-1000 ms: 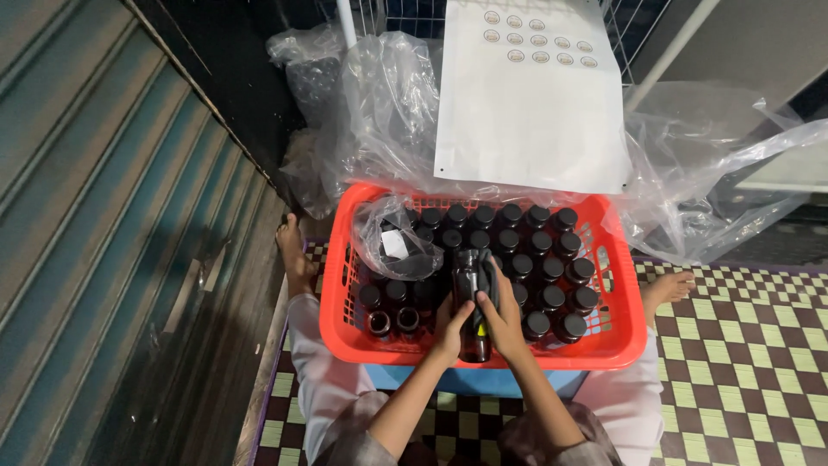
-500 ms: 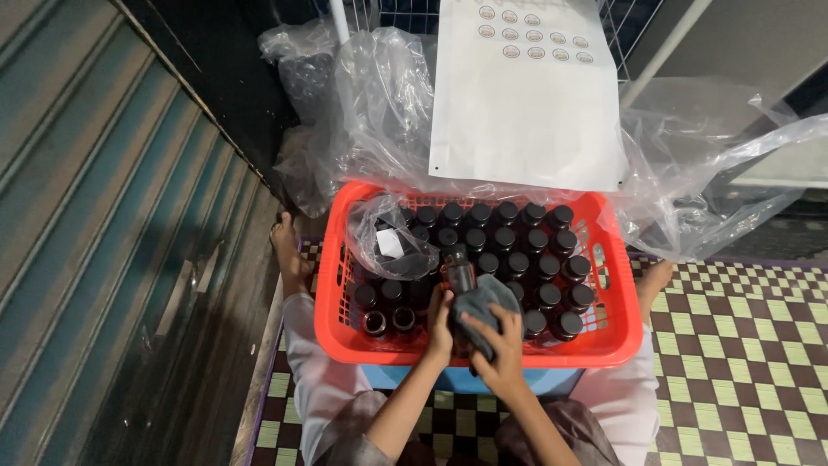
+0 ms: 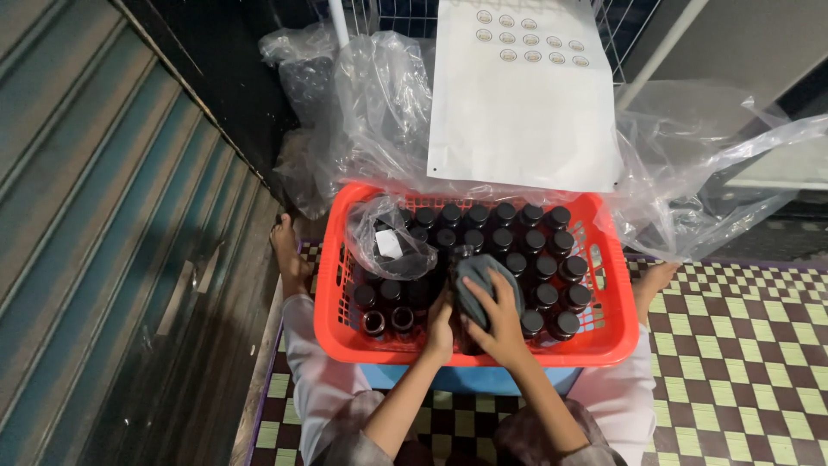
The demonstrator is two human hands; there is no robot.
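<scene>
A red plastic basket (image 3: 595,345) rests on my lap, filled with several dark bottles (image 3: 535,242) with black caps. My left hand (image 3: 441,332) grips a dark bottle (image 3: 461,326) held upright at the basket's front middle. My right hand (image 3: 493,315) presses a grey cloth (image 3: 483,280) against the top and side of that same bottle. A crumpled clear plastic bag (image 3: 392,242) with a small white piece inside lies in the basket's left part.
A white sheet with round stickers (image 3: 522,95) leans behind the basket, among large clear plastic bags (image 3: 690,181). A ribbed metal shutter (image 3: 95,259) fills the left. My bare feet (image 3: 289,250) flank the basket on a checkered floor mat (image 3: 742,362).
The grey cloth came into my right hand and now covers the bottle. The bottle has stayed at the basket's front middle in my left hand.
</scene>
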